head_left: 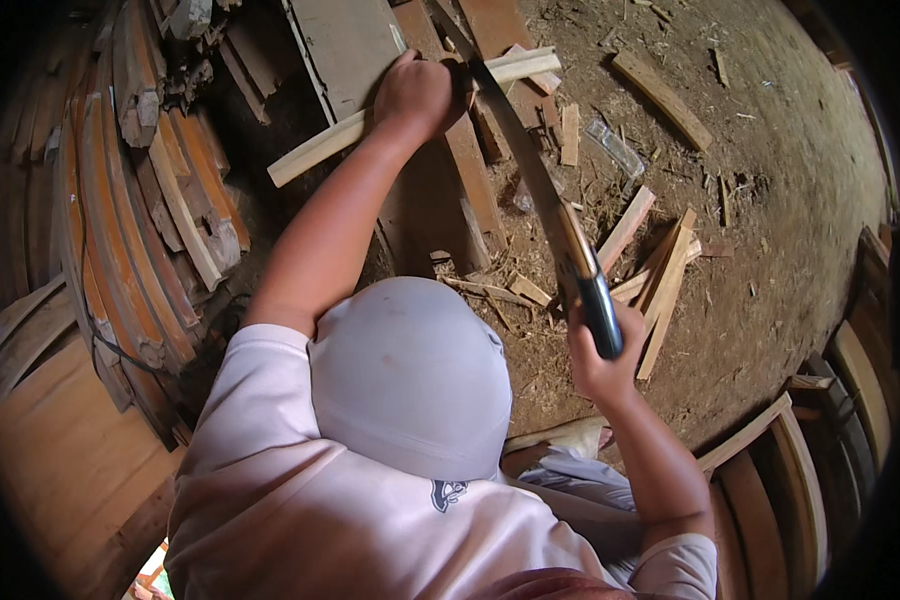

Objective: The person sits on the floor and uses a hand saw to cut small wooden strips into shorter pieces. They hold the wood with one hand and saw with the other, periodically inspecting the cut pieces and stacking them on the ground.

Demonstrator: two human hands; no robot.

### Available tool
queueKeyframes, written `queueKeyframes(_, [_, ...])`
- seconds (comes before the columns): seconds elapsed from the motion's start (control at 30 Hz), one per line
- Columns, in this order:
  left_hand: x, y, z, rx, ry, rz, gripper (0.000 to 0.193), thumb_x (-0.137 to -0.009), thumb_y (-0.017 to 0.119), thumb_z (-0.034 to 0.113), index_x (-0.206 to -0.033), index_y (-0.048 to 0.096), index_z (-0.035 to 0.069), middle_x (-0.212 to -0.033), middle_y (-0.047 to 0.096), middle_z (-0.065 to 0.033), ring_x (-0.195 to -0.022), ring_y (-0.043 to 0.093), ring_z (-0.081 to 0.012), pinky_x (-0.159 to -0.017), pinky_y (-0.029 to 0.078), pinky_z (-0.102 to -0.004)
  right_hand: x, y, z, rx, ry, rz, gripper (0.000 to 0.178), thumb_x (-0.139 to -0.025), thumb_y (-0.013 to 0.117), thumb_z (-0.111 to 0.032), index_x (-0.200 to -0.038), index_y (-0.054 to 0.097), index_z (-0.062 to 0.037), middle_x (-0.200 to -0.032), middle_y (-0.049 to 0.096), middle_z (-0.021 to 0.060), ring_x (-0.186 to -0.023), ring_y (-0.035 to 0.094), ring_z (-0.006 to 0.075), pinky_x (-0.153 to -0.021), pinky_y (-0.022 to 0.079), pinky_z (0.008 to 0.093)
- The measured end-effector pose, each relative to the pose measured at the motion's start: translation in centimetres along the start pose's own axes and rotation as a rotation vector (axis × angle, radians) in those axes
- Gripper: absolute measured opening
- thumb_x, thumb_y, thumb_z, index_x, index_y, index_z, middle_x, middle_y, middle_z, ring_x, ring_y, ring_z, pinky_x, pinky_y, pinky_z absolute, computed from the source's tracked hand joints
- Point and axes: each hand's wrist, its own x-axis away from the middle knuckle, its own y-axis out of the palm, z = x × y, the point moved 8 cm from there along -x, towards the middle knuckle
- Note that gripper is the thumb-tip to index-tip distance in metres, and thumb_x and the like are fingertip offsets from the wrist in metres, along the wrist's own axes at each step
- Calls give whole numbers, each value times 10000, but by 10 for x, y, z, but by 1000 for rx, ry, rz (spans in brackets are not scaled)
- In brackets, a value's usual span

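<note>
Left hand [415, 95] is closed on a pale wooden strip [320, 148] in the upper centre of the frame, pressing it across a dark upright plank [440, 200]. Right hand [600, 350] is clamped round the dark handle of a long curved blade [535, 170], centre right; the blade runs up and left, its tip meeting the strip just beside the left hand. The hands are well apart, joined only by blade and strip. The person's cap [410, 375] fills the lower centre and hides the ground below it. Stacked curved boards [120, 230] stand along the left of the frame. Offcut sticks [660, 270] lie on the dirt floor [770, 250] right of the blade. A clear flattened wrapper [615, 148] lies in the upper right among chips; any label cannot be made out.
</note>
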Motion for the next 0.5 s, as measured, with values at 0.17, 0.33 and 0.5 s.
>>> queueKeyframes(0.17, [-12, 64, -56, 76, -27, 219, 205, -828, 621, 132, -969, 768, 107, -932, 751, -153, -958, 689, -370, -932, 515, -452, -94, 52, 13, -143, 10, 63, 144, -840, 672, -116, -756, 629, -7, -609, 580, 3, -530, 526, 94, -504, 412, 296])
queueKeyframes(0.33, [-9, 45, -38, 48, 37, 161, 185, -840, 616, 142, -926, 770, 86, -964, 747, -172, -960, 695, -374, -930, 513, -437, -44, 35, 20, -55, 8, 30, 120, -823, 661, -92, -738, 641, -10, -582, 574, 16, -514, 563, 112, -512, 442, 294])
queueKeyframes(0.5, [2, -5, 4, -17, 22, -6, 197, -811, 591, 79, -704, 737, 4, -889, 729, -226, -932, 697, -383, -1078, 472, -411, 5, -15, -1, 27, -9, -29, 110, -814, 645, -83, -740, 647, -2, -590, 601, 26, -510, 592, 123, -527, 475, 282])
